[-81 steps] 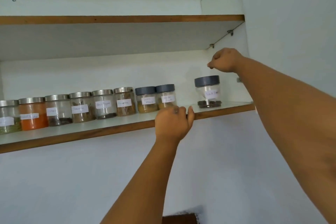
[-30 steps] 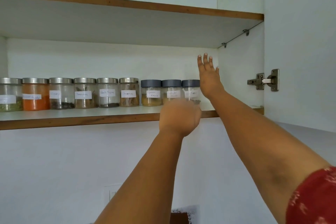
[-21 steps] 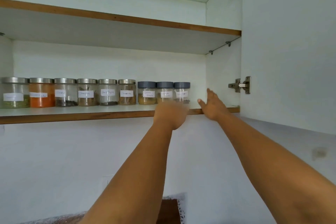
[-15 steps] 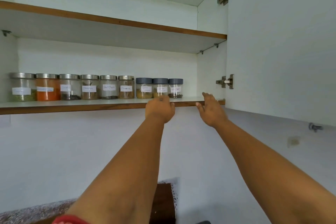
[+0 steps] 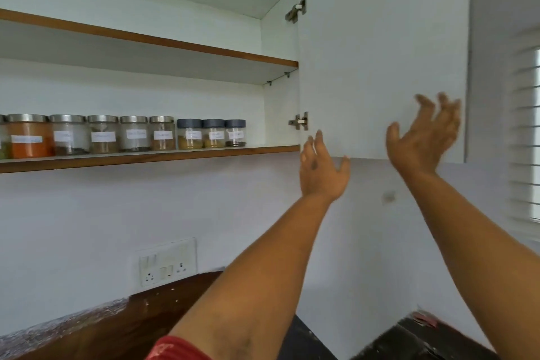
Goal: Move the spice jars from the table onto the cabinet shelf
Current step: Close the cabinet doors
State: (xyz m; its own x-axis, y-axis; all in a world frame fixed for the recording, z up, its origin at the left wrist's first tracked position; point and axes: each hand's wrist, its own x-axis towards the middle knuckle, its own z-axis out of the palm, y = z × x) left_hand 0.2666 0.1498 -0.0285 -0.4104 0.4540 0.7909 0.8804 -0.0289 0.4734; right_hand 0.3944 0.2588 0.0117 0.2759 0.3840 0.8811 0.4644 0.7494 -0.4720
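Observation:
Several labelled spice jars stand in a row on the lower cabinet shelf (image 5: pixel 152 156). The steel-lidded ones, such as the orange jar (image 5: pixel 27 135), are to the left. Three grey-lidded jars (image 5: pixel 213 133) close the row on the right. Both my hands are raised away from the shelf and hold nothing. My left hand (image 5: pixel 323 169) is open, fingers up, at the bottom corner of the open white cabinet door (image 5: pixel 380 52). In front of that door's lower part, my right hand (image 5: pixel 423 134) is open with fingers spread.
An empty upper shelf (image 5: pixel 175 44) runs above the jars. Two metal hinges (image 5: pixel 298 121) hold the door. A switch and socket plate (image 5: pixel 166 261) sits on the wall above a dark wooden counter (image 5: pixel 131 321). A window with slats (image 5: pixel 529 126) is at the right.
The last grey-lidded jar was slid left against the row. Both hands then left the shelf edge and moved right to the open door. The view swung right and down.

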